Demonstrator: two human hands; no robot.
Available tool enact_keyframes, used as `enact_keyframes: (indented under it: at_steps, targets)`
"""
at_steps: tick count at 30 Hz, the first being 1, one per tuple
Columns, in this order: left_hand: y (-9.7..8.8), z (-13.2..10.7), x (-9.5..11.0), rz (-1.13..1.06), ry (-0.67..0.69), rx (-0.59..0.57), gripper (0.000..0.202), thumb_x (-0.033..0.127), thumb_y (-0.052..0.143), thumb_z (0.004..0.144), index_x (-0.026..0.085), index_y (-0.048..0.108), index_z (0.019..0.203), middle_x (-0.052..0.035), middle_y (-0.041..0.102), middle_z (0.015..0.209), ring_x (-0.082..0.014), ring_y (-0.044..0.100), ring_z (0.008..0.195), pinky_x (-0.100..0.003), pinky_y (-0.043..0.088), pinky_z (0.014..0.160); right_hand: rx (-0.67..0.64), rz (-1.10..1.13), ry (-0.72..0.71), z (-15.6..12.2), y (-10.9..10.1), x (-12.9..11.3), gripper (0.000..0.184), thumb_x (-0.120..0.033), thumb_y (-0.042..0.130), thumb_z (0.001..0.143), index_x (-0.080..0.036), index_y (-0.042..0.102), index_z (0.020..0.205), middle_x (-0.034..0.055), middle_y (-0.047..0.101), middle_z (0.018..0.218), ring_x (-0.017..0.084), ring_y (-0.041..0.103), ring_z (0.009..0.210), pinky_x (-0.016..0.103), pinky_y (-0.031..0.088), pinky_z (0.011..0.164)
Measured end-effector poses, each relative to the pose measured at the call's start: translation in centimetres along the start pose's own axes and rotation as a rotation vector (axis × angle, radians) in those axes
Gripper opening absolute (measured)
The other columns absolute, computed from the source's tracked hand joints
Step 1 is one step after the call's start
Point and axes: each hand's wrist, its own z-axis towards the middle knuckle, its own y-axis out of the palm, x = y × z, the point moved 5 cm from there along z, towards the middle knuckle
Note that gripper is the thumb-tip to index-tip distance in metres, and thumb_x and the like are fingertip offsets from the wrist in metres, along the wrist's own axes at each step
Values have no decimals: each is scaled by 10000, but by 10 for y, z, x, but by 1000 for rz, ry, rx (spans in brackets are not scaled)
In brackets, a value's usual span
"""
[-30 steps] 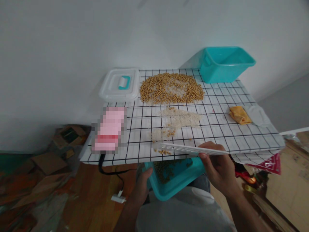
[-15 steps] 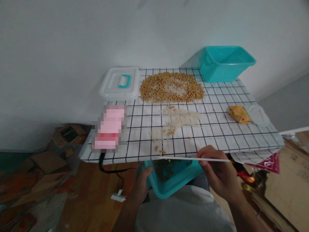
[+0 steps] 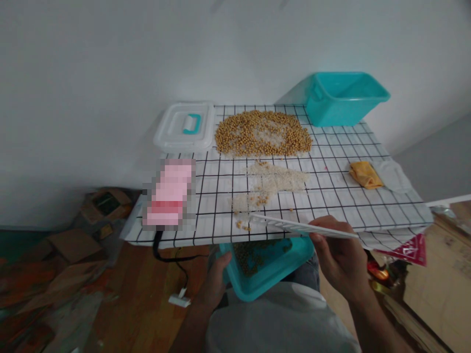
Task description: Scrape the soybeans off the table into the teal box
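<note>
My left hand (image 3: 218, 280) grips the left rim of a teal plastic tub (image 3: 253, 290), held tilted below the table's front edge. Small dark green beans (image 3: 250, 262) lie inside it; the table edge hides part of the tub. In my right hand (image 3: 336, 250) is a thin white slotted panel (image 3: 294, 226), seen nearly edge-on over the table's front edge. Its far end is close to a few loose yellow beans (image 3: 243, 225). Beyond are a patch of rice-like grains (image 3: 279, 177) and a heap of yellow soybeans (image 3: 235, 137) mixed with pale grains.
On the checked tablecloth (image 3: 324, 196) stand a teal bin (image 3: 334, 105) at back right and a clear lidded box (image 3: 180, 130) at back left. A blurred-out pink object (image 3: 171, 191) lies front left, a folded yellow cloth (image 3: 366, 175) at right. Cardboard boxes (image 3: 77, 250) are on the floor.
My right hand has raised the white panel slightly and shifted it right, tipping it so its slots show. The left hand and tub have hardly moved.
</note>
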Motion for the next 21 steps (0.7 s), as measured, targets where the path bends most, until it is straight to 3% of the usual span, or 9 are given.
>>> enact_keyframes:
  at_steps: [7, 18, 21]
  targets:
    - [1, 0, -4, -53, -34, -27, 417, 372, 693, 674, 227, 707, 1065, -46, 787, 1072, -383, 634, 1191, -481, 567, 906, -47, 39, -7, -2, -1, -2, 187, -102, 613, 872, -225, 560, 1003, 46, 623, 943, 198, 621, 865, 338, 480, 717]
    - [-12, 10, -10, -74, -41, -23, 470, 370, 689, 695, 191, 674, 1130, -68, 771, 1133, -349, 625, 1213, -446, 529, 973, -187, 122, -16, -8, 0, -7, 236, -80, 607, 868, -232, 550, 1039, 54, 634, 944, 201, 629, 860, 356, 503, 712]
    - [-16, 13, -10, -79, -43, -39, 482, 384, 700, 691, 184, 677, 1129, -75, 772, 1118, -352, 617, 1220, -461, 510, 999, -133, 94, -14, -7, -1, -8, 209, -96, 610, 870, -230, 553, 1021, 53, 633, 935, 202, 629, 850, 354, 497, 703]
